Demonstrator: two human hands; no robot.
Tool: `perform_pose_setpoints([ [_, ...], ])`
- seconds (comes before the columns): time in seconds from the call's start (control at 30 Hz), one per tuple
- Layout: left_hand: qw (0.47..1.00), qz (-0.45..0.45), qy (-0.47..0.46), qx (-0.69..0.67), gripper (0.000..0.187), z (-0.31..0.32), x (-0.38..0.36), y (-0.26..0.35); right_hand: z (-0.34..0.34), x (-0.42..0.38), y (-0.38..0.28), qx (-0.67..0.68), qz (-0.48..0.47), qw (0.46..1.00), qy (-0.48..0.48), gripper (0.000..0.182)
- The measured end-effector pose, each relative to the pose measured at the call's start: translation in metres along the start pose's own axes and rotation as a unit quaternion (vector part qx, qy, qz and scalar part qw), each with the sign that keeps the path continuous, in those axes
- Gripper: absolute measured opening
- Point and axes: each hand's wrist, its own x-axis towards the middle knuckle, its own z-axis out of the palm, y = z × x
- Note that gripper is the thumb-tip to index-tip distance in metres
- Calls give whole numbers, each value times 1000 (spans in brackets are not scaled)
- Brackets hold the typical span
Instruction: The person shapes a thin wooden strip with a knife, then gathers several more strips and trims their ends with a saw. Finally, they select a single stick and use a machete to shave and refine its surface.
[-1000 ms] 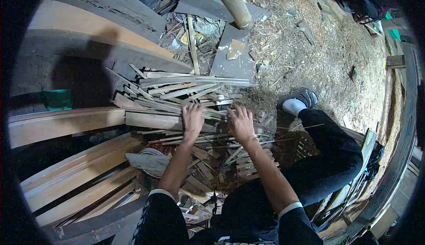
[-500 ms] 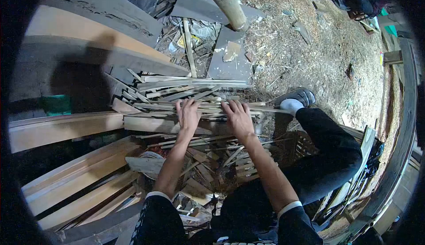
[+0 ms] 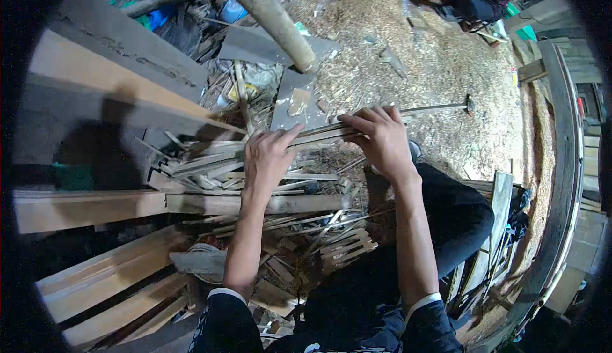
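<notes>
A bundle of thin wooden strips (image 3: pixel 322 134) is held across the front of me by both hands, raised off the pile. My left hand (image 3: pixel 268 155) has its fingers wrapped over the bundle near its left part. Farther right, my right hand (image 3: pixel 382 137) grips the same strips, the thumb below and the fingers over the top. One long strip sticks out past the right hand over the floor. Below the bundle lies a loose pile of strips (image 3: pixel 309 176), partly hidden by my left hand. A thicker wooden board (image 3: pixel 306 204) lies along the pile's near side.
Long planks (image 3: pixel 89 213) jut in from the left. A round wooden post (image 3: pixel 268 21) rises beyond the pile. Shavings cover the ground (image 3: pixel 446 72). Another person (image 3: pixel 475 2) is at the upper right. A wooden beam (image 3: pixel 564 136) runs down the right side.
Both hands have lifted from the pile with a bundle of strips in them. The right hand has moved right and away from me. The camera view has shifted a little.
</notes>
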Motion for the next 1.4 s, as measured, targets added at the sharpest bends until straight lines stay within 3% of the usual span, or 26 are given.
perform_pose_setpoints([
  [0.07,999,42,32,-13,47,-2,14,18,-18,-10,6,-51,-22,996,70,36],
  [0.27,991,126,38,-3,48,-3,35,62,-66,-50,18,-80,16,990,112,37],
  [0.4,976,196,90,9,51,-13,52,112,-98,-80,26,-173,19,967,186,37],
  [0.53,952,274,133,0,48,-21,71,183,-149,-134,33,-251,61,932,255,41],
  [0.67,912,369,149,-96,48,-10,79,277,-199,-221,38,-314,123,884,325,41],
  [0.83,845,514,70,-126,49,22,52,406,-243,-371,23,-352,220,841,347,24],
  [0.93,798,578,-5,-170,47,49,12,483,-248,-468,7,-370,288,815,339,24],
  [1.0,758,624,-29,-186,37,73,-19,532,-250,-525,-12,-341,341,809,336,23],
  [1.1,717,663,-43,-208,19,114,-75,593,-226,-598,-32,-323,439,753,369,23],
  [1.23,659,713,-101,-217,19,150,-138,647,-190,-668,-54,-299,522,683,414,28],
  [1.4,597,752,-200,-196,25,184,-186,677,-161,-719,-76,-353,537,634,431,24],
])
